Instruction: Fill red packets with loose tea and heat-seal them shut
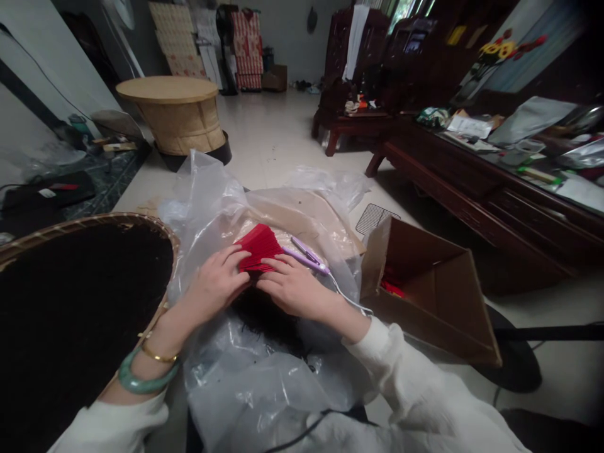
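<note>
A stack of red paper packets (261,244), its edges fanned out, is held between my two hands. My left hand (219,277) grips its left side with curled fingers; a jade bangle and a gold bracelet circle that wrist. My right hand (295,286) has its fingers closed on the near right edge of the stack. Just beyond the right hand lies a purple clamp-like tool (309,259) with a white cord, resting on clear plastic sheeting (278,377). Dark loose shreds (268,318) lie on the plastic below my hands. Both thumbs are partly hidden.
At my left stands a wide woven basket (172,251) full of dark loose material. An open cardboard box (453,283) with red pieces inside stands at the right. Farther off are a round wooden-topped stand (174,91), a wire rack (376,219) and a dark wooden table (472,182).
</note>
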The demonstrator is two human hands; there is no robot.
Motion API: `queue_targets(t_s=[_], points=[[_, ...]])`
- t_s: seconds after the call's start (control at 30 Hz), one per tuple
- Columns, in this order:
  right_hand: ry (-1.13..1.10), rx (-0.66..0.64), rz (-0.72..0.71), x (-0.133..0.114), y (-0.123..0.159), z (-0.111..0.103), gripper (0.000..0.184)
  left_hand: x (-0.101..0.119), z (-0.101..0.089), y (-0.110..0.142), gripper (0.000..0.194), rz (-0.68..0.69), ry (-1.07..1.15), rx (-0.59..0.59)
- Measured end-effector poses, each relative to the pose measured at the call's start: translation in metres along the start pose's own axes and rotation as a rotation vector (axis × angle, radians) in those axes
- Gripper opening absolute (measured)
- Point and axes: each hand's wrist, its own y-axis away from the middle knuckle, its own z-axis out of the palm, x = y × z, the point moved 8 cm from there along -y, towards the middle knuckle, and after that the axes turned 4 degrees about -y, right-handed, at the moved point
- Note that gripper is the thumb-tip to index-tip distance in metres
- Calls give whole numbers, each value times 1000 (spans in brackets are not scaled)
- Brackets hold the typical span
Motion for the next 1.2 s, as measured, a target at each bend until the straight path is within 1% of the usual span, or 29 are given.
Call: queue_targets(t_s=[0.07,0.13,0.2,0.3,0.43,0.5,0.6,0.73,0.83,0.9,0.97,1.0,1.07,1.2], points=[[38,35,-5,-3,3,-1,18,5,3,4,17,43,-11,-32],[75,29,-18,-6,2,2,17,9,7,6,14,70,-23,-67],[109,-2,-27,-8,-1,8,18,10,10,4,12,59,-22,-96],[153,-54,-2,-7,-8,18,16,11,15,-4,14,58,-1,-123],[159,-124,37,-1,-11,27,15,13,17,-11,14,97,-13,-111],[150,-135,34,1,-8,26,15,9,14,-12,15,66,2,-92],[142,-108,23,3,-3,19,14,6,12,-10,16,17,3,-91],[140,-54,32,7,1,13,14,10,9,-9,13,27,-13,-107],[115,14,39,9,3,10,19,16,7,-10,11,55,9,-116],[82,87,56,10,4,5,22,18,4,-10,10,43,65,-111],[46,144,86,11,4,0,20,19,1,-11,9,28,126,-96],[29,153,101,11,3,-1,19,20,1,-12,10,29,145,-87],[8,123,128,12,0,0,19,22,-1,-13,13,36,160,-69],[1,4,158,14,-5,4,24,20,-1,-15,14,21,188,-38]])
